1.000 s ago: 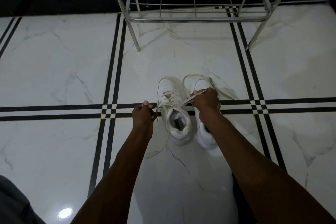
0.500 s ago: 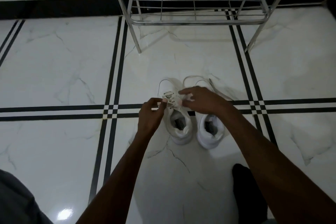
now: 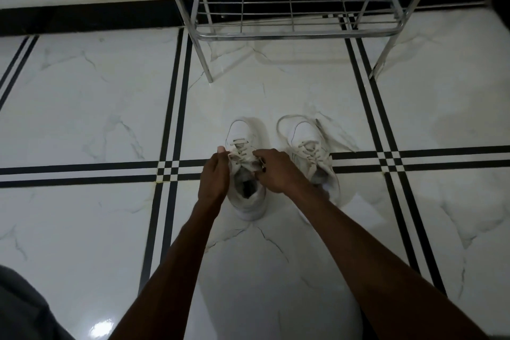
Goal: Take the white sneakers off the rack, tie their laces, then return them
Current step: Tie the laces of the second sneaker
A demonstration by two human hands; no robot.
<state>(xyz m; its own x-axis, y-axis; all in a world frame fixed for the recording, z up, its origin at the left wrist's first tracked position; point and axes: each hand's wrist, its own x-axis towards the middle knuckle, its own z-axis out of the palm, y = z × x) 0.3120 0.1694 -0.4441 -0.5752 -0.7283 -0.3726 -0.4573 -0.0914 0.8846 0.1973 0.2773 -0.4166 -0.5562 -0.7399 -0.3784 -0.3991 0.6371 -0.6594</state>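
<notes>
The left hand [image 3: 214,176] and right hand [image 3: 276,171] each pinch the laces [image 3: 242,156] of the left sneaker [image 3: 244,132], fingers closed on them over its tongue. Just beside it on the marble floor [image 3: 82,96] stands the right sneaker [image 3: 306,135], laces loose, before the metal rack [image 3: 298,34].

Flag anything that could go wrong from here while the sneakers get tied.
The right sneaker's loose lace trails on the floor and could snag or be stepped on. Both hands pinch the left sneaker's laces close together; a slip could undo the knot.
</notes>
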